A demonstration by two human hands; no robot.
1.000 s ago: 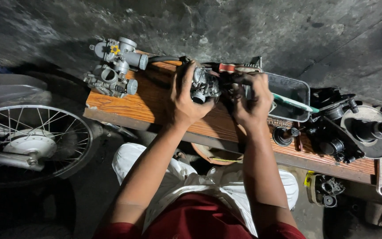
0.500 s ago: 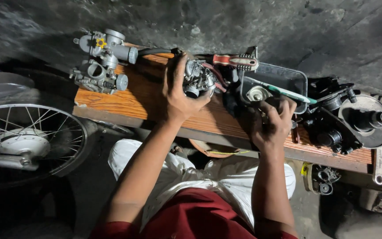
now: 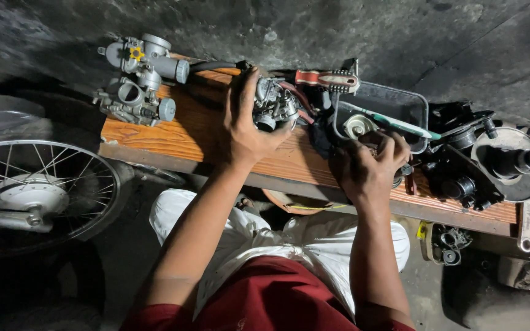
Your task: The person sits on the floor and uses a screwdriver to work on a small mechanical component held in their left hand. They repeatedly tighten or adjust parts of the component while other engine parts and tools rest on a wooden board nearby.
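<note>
My left hand [image 3: 246,125] is wrapped around a small grey metal carburetor [image 3: 274,104] and holds it just above the wooden bench [image 3: 179,132]. My right hand [image 3: 369,165] sits apart from it, to the right, at the near edge of a dark metal tray [image 3: 400,98]. Its fingers curl upward over small dark parts, and I cannot tell whether they grip anything. In the tray lie a white round part [image 3: 359,125] and a green-handled tool [image 3: 403,124].
Two more carburetors [image 3: 145,61] [image 3: 130,101] rest on the bench's left end. A red-handled tool [image 3: 326,79] lies behind the tray. Black engine parts and a round pulley [image 3: 510,162] crowd the right end, beside a wrench [image 3: 526,227]. A spoked wheel [image 3: 38,190] stands at the left.
My right hand has let go of the carburetor and moved right and nearer to me, to the tray's front edge. The left hand still holds the carburetor.
</note>
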